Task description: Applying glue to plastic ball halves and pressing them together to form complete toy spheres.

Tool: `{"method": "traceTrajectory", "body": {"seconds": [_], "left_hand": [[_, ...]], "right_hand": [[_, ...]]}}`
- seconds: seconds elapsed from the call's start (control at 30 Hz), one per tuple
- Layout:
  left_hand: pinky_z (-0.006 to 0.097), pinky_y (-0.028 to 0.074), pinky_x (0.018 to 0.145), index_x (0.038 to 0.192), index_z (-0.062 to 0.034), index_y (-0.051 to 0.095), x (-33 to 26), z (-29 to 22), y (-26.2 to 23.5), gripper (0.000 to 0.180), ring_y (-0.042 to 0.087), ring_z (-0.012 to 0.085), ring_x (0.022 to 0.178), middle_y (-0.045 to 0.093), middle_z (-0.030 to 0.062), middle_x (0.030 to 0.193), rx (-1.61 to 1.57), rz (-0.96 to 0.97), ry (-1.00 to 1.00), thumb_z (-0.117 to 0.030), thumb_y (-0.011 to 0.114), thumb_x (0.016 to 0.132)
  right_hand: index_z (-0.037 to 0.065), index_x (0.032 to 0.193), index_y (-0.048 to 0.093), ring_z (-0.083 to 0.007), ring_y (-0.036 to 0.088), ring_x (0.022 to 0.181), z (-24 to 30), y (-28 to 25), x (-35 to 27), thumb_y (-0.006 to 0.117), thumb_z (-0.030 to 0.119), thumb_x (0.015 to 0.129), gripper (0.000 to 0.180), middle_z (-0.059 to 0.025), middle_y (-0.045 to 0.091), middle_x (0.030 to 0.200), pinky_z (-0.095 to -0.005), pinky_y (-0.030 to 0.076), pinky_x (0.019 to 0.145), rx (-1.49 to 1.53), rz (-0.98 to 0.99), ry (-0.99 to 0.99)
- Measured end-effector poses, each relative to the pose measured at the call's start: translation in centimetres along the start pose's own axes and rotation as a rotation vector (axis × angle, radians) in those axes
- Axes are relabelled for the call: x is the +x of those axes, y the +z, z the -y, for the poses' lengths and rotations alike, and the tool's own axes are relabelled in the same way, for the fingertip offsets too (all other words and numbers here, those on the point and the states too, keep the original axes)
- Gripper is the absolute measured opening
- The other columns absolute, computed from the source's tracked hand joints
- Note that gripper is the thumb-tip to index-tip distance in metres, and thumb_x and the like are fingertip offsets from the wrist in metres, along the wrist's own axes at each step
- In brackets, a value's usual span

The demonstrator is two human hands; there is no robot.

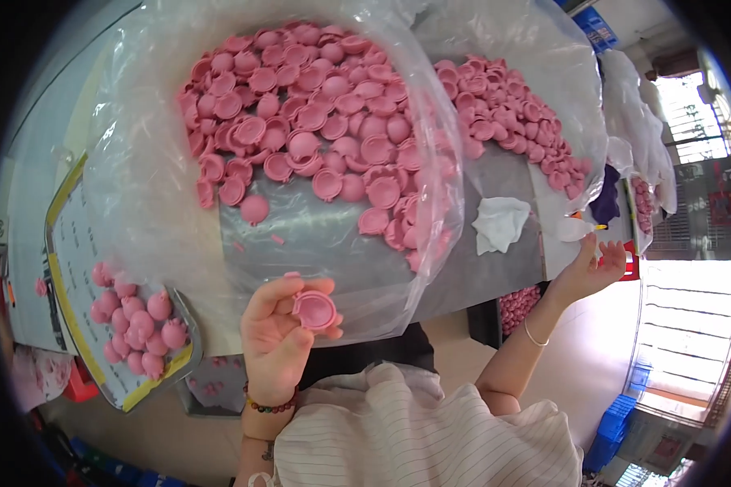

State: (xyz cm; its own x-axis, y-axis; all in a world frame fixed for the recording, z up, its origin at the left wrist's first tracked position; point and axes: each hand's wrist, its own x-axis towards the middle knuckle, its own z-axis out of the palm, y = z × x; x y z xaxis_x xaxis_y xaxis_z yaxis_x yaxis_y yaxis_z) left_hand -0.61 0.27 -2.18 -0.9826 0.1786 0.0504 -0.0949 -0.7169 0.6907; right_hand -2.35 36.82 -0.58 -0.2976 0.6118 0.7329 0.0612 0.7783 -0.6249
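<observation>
My left hand [274, 345] is closed on a pink round plastic shell [314, 310], its hollow, rimmed side facing up. My thumb and fingers grip its edge, above the near edge of the work surface. Out to the right, my right hand [599, 261] is palm up with its fingers apart and slightly bent, and nothing shows in it. Just beyond those fingers lie a whitish translucent item [575, 228] with orange and yellow bits beside it, and a dark purple cloth [606, 196]. Ahead of my left hand, a big heap of similar pink shells [309, 114] lies in a clear plastic bag [150, 162].
A second heap of pink pieces [512, 105] lies at the far right. A crumpled white cloth [500, 223] rests on the grey surface. At left, a yellow-edged tray [65, 268] holds several pink balls [138, 325]. Below the table's right edge, a dark bin [484, 325] contains more pink pieces.
</observation>
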Motion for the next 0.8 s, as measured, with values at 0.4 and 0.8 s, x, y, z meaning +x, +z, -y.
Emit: {"method": "traceTrajectory", "body": {"seconds": [0.4, 0.8], "left_hand": [[0.032, 0.050, 0.068, 0.111, 0.0013, 0.040, 0.2, 0.6, 0.4, 0.041, 0.057, 0.0222, 0.085, 0.049, 0.0205, 0.108, 0.007, 0.040, 0.014, -0.007, 0.058, 0.076], [0.032, 0.050, 0.070, 0.110, 0.0019, 0.040, 0.6, 0.5, 0.5, 0.039, 0.057, 0.0227, 0.085, 0.049, 0.0212, 0.108, 0.020, 0.063, 0.012, -0.005, 0.058, 0.075]], "right_hand": [[0.005, 0.105, 0.051, -0.0266, 0.044, 0.099, 8.9, 8.5, 1.3, 0.052, 0.000, 0.068, 0.037, -0.0107, 0.051, 0.106, -0.0332, 0.034, 0.085, 0.000, 0.988, -0.615], [-0.001, 0.088, 0.058, -0.0112, 0.049, 0.069, 11.1, 1.7, 0.3, 0.055, 0.001, 0.071, 0.018, -0.0056, 0.056, 0.074, -0.0221, 0.038, 0.060, 0.263, 1.416, -0.143]]}}
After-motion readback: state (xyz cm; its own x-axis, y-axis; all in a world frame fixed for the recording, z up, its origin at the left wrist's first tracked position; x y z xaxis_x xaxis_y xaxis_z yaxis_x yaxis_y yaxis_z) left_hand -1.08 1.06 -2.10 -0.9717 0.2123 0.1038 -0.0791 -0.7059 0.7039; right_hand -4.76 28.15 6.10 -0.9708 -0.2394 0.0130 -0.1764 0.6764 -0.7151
